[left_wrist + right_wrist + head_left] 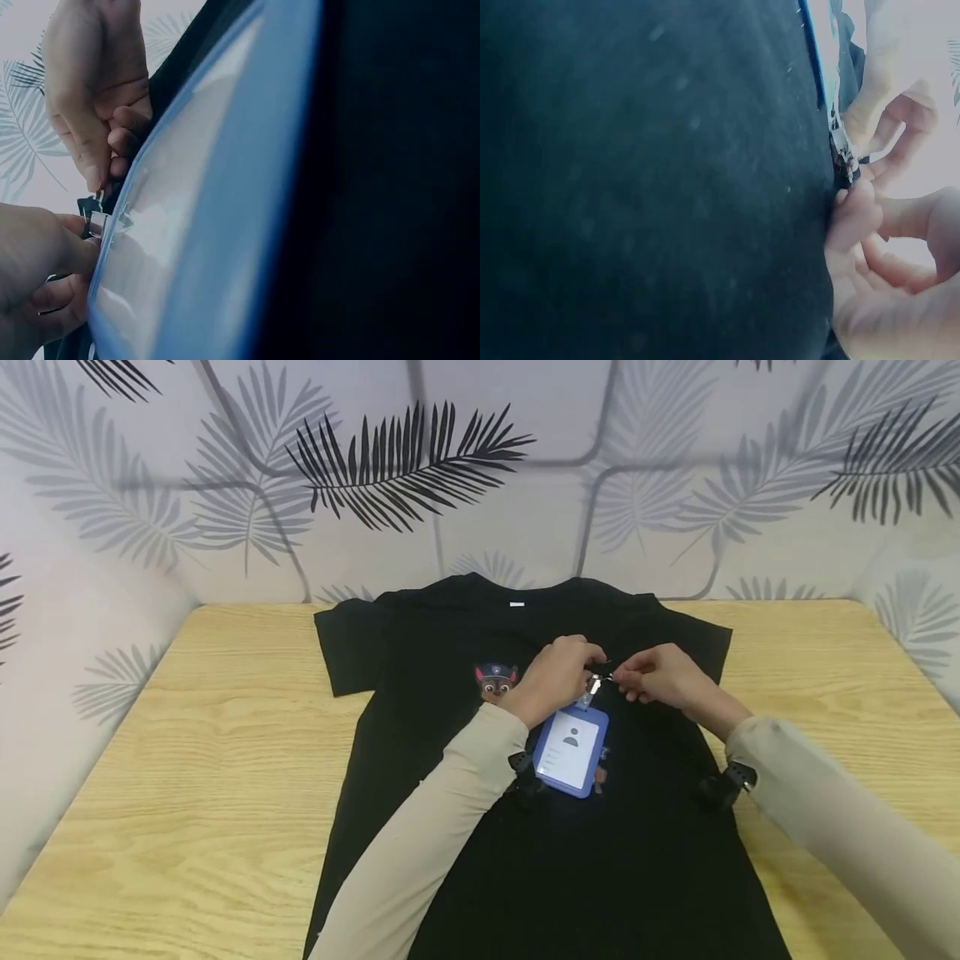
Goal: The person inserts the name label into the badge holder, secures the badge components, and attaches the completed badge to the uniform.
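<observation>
A black T-shirt (600, 877) with a cartoon dog print (495, 683) lies spread out. On its chest rests a blue ID badge holder (572, 752) with a white card, tilted slightly. From its top a clear strap leads to a metal clip (596, 683). My left hand (551, 681) pinches this clip (841, 142), with its thumb along the metal. Close by on the right, my right hand (663, 681) has thumb and forefinger together at the clip's far end, seemingly pinching shirt cloth. The fingertips (847, 196) partly hide that contact.
The wooden table (210, 777) shows on both sides of the shirt. Behind it hangs a white backdrop (517, 510) printed with grey and black leaves. Long beige sleeves (420, 835) and dark wrist cameras (723, 785) hover above the shirt.
</observation>
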A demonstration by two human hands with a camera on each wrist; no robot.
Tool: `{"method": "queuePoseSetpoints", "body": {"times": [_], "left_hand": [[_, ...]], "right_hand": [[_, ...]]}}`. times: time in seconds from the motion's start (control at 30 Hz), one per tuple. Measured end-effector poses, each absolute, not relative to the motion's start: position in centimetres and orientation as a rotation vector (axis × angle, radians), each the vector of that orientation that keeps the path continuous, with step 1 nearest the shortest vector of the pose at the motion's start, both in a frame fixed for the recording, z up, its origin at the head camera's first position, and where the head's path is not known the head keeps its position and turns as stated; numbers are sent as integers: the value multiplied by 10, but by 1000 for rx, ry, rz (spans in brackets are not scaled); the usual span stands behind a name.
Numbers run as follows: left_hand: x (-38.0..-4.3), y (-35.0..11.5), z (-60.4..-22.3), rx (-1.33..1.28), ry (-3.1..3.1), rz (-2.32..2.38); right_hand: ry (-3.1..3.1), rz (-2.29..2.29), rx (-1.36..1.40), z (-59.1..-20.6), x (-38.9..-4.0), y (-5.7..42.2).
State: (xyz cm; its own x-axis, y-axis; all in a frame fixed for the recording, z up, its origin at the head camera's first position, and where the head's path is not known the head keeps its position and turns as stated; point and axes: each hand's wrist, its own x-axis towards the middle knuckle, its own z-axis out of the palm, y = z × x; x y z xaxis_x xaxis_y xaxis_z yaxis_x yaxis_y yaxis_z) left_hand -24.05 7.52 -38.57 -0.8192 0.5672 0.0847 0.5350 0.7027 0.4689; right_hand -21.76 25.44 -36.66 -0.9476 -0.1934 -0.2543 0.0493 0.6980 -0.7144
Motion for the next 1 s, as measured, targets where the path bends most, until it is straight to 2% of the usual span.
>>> {"method": "queuePoseSetpoints", "body": {"times": [0.37, 0.67, 1.0], "left_hand": [[-246, 77, -392, 987, 2866, 598], [-248, 75, -386, 1222, 2868, 303], [-251, 71, -382, 1370, 2865, 210]], "right_hand": [[2606, -1209, -112, -376, -212, 256], [2401, -1441, 75, -379, -214, 254], [2279, -1580, 136, -380, -219, 257]]}}
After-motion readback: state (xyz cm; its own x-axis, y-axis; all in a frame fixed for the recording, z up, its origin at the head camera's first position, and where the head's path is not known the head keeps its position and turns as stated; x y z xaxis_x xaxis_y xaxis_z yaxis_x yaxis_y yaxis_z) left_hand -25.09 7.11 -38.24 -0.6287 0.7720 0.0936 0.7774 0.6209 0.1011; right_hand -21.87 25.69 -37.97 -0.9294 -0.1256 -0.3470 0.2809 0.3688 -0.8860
